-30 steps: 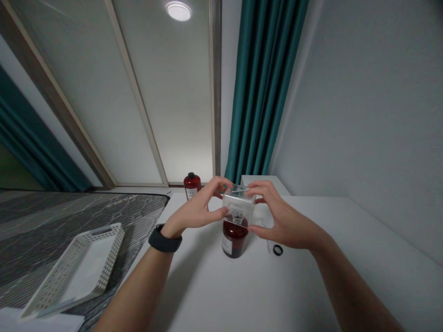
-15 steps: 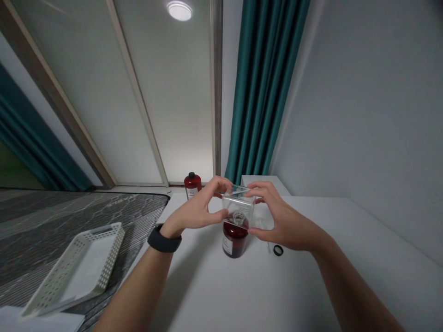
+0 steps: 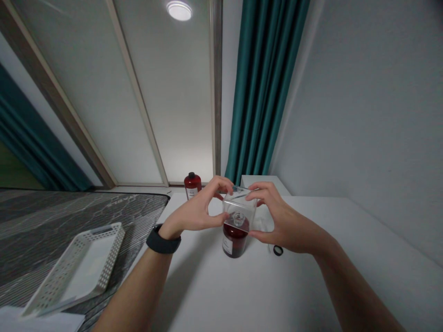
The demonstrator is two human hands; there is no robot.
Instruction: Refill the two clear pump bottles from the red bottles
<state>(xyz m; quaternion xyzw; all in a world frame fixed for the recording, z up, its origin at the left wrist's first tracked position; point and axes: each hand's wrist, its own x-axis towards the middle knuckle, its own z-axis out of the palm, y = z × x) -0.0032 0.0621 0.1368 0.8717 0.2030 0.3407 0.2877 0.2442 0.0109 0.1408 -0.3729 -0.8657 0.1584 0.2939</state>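
Observation:
Between my left hand [image 3: 204, 207] and my right hand [image 3: 272, 214] is a clear, square-sided container [image 3: 238, 203], gripped from both sides with thumbs low and fingers at its far side. Through its transparent wall shows the neck of a dark red bottle [image 3: 234, 244] with a white label, standing on the white table [image 3: 214, 295]. That bottle has no cap on its mouth. Whether the container touches the bottle, I cannot tell. A black ring [image 3: 278, 250] lies on the table near my right thumb, beside a thin pale piece partly hidden by that hand.
A second red bottle [image 3: 192, 184] with a black cap stands at the table's far left corner. To the left, a white perforated basket [image 3: 114, 263] sits on a grey striped surface [image 3: 138, 212]. A white wall borders the table's right side; a teal curtain [image 3: 263, 92] hangs behind.
Both hands and the clear container have shifted very slightly, the container a touch downward and to the right. The bottles and the ring stay where they were.

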